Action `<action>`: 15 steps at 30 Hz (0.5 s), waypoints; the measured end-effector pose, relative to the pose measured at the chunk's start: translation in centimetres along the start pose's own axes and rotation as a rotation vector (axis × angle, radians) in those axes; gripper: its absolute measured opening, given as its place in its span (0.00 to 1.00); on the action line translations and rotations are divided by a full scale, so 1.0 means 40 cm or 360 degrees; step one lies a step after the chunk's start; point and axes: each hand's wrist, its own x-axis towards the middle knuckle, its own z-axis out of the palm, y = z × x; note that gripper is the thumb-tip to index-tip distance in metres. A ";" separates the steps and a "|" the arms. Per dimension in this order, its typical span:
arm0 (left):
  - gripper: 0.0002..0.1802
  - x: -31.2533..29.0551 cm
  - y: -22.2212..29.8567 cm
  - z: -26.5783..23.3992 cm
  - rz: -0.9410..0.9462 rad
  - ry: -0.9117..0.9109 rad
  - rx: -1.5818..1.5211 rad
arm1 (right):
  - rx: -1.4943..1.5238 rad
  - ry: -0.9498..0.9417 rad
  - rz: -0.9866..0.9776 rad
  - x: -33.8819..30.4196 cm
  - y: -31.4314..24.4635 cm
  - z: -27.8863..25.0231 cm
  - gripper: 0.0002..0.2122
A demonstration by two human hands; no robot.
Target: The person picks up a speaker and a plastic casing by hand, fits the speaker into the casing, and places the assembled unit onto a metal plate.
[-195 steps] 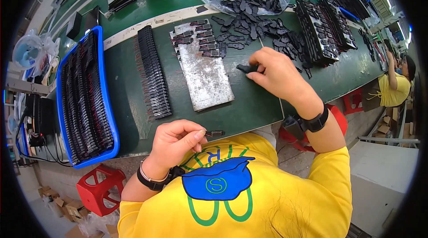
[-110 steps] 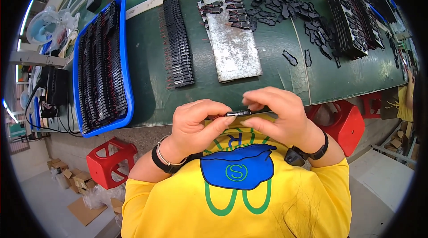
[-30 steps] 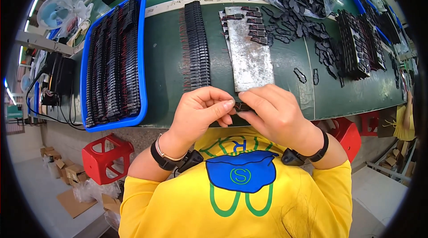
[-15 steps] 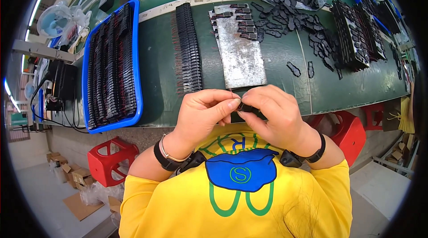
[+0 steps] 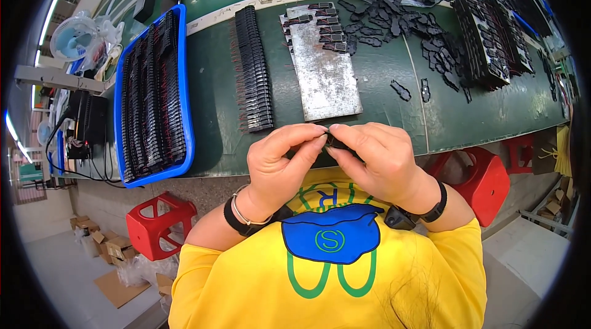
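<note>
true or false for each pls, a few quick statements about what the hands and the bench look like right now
1. Both hands pinch one small black part between them. True: the left hand and right hand meet on the small black part.
2. The blue tray sits to the person's right. False: the blue tray is on the left, filled with rows of black parts.
3. A grey metal plate lies on the green bench beyond the hands. True: the metal plate carries a few black pieces at its far end.
4. The stool under the bench is green. False: the red stool stands on the floor.
</note>
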 end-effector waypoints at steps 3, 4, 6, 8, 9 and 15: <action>0.07 -0.004 0.008 0.006 -0.0016 -0.0002 -0.0123 | 0.0061 0.0102 -0.0099 -0.003 0.009 0.009 0.14; 0.07 -0.003 0.017 0.010 -0.0082 0.0006 -0.0255 | 0.0063 0.0104 -0.0099 -0.003 0.010 0.009 0.14; 0.08 -0.004 0.019 0.011 -0.0147 0.0014 -0.0385 | 0.0079 0.0114 -0.0131 -0.006 0.013 0.006 0.13; 0.10 -0.005 0.012 0.008 -0.0300 -0.0036 -0.0540 | 0.0087 0.0119 -0.0147 -0.007 0.015 0.005 0.12; 0.11 -0.004 0.010 0.006 -0.0377 -0.0061 -0.0617 | 0.0078 0.0122 -0.0156 -0.007 0.015 0.005 0.12; 0.13 0.010 0.009 -0.001 -0.0641 -0.0153 -0.0885 | 0.0037 0.0109 -0.0193 -0.010 0.022 -0.001 0.11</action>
